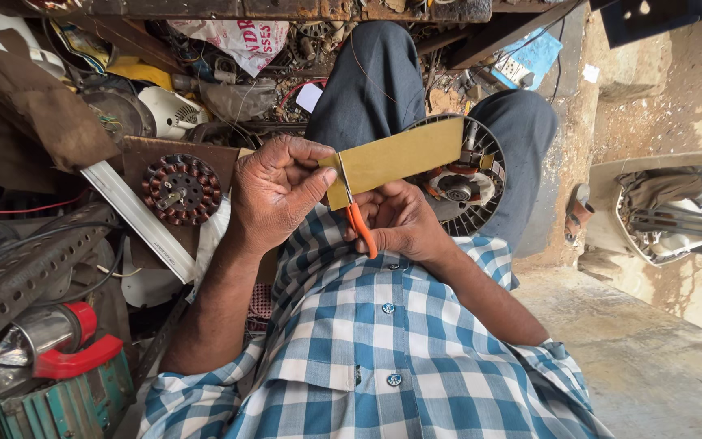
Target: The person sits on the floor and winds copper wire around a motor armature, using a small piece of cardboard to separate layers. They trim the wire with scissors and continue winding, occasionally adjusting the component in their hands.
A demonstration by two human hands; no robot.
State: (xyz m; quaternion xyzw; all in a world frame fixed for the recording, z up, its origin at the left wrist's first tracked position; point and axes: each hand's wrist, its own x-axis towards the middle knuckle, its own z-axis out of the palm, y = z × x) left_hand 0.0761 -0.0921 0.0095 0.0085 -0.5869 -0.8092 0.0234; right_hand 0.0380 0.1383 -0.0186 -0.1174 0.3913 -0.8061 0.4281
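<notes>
A: Where is the flat mustard-yellow card strip [400,156]?
B: Between both hands: left hand [274,191] pinches its end; right hand [402,221] closes orange-handled scissors [359,223] into it.

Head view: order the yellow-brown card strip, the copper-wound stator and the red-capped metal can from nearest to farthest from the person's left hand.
From the left hand:
1. Yellow-brown card strip, pinched in its fingers.
2. Copper-wound stator, just beyond the hand's outer side, on a brown board.
3. Red-capped metal can, far off at the lower left edge.

We see scissors [357,215] blades hidden behind tan card [396,156] | fan motor [461,189] partly covered | shirt [383,358] cut off below.
</notes>
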